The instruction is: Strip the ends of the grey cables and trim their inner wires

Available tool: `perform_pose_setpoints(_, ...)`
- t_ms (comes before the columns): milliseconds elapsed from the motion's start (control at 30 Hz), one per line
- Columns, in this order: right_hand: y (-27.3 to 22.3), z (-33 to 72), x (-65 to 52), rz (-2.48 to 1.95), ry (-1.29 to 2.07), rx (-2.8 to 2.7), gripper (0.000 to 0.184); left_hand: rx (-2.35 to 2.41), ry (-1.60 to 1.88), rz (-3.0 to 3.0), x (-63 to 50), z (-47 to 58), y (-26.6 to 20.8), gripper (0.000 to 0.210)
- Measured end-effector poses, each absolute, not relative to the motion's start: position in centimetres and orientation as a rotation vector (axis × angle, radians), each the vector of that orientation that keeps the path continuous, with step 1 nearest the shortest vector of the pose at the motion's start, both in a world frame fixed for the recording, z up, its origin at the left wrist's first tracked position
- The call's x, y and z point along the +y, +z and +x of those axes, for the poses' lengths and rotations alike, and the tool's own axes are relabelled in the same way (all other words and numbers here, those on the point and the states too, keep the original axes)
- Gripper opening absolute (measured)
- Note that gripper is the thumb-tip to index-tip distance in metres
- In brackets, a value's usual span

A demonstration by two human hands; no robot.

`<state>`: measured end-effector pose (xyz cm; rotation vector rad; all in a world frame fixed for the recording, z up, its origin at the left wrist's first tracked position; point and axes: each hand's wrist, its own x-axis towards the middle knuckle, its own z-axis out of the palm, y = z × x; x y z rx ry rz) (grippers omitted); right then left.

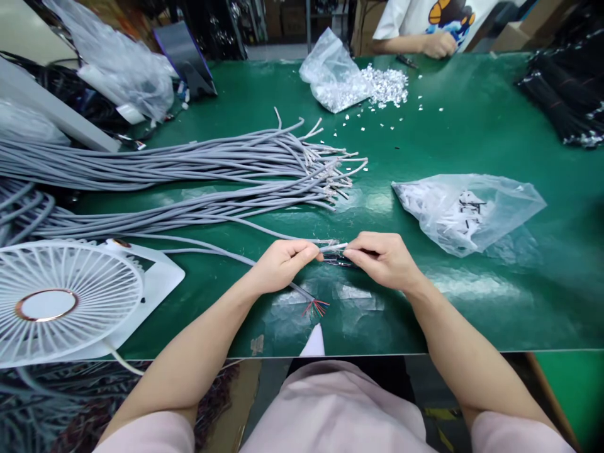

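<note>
Between thumb and fingers, my left hand (286,263) grips a grey cable near its end. My right hand (384,259) pinches the pale tip of that cable (334,247), a short way to the right. Just beneath the tip lies a dark, thin tool (338,261), partly covered by my right hand. Another grey cable (302,291) runs under my left wrist and ends in fanned red and dark wires (317,307). Behind my hands, two thick bundles of grey cables (226,157) stretch in from the left, their stripped whitish ends pointing right.
A white fan (160,277) stands at left. To the right lies a clear bag of white pieces (453,214). Farther back are a bag (330,75) with spilled small pieces, black cable bundles (566,94) and another person's hand (440,45) at the green table's (495,126) far edge.
</note>
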<state>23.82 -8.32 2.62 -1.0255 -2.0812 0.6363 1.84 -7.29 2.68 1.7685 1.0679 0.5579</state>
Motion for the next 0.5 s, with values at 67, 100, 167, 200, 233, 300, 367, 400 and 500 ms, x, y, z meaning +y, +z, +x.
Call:
perform_pose_setpoints(67,3.2,23.5,-8.7,-0.898,0.788,-2.026,0.020,1.071,0.549,1.786,-7.1,2.0,2.0,0.040)
perform_pose_setpoints(100,3.6,23.5,-9.0,-0.828,0.845,-1.985,0.019,1.078,0.536,1.800,-7.1,2.1,1.6,0.040)
perform_pose_setpoints(167,4.3,24.0,-9.3,-0.774,0.873,-1.861,0.017,1.099,0.506,1.800,-6.9,2.2,1.1,0.039)
perform_pose_setpoints(200,4.5,24.4,-9.4,-0.808,0.838,-1.793,0.016,1.103,0.497,1.785,-6.9,2.3,1.0,0.039)
perform_pose_setpoints(233,4.7,24.9,-9.4,-0.873,0.779,-1.746,0.016,1.097,0.502,1.770,-6.9,2.2,1.1,0.040)
perform_pose_setpoints(300,4.9,25.9,-9.2,-1.017,0.647,-1.767,0.016,1.087,0.556,1.760,-7.1,2.1,1.5,0.043)
perform_pose_setpoints(367,5.0,26.5,-9.0,-1.086,0.527,-1.910,0.015,1.088,0.636,1.819,-7.4,2.1,2.0,0.041)
perform_pose_setpoints(400,5.0,26.6,-9.0,-1.089,0.474,-1.989,0.015,1.095,0.677,1.874,-7.6,2.1,2.3,0.037)
perform_pose_setpoints(500,5.2,26.4,-9.4,-1.081,0.350,-2.170,0.015,1.115,0.783,2.076,-8.0,2.3,2.6,0.023)
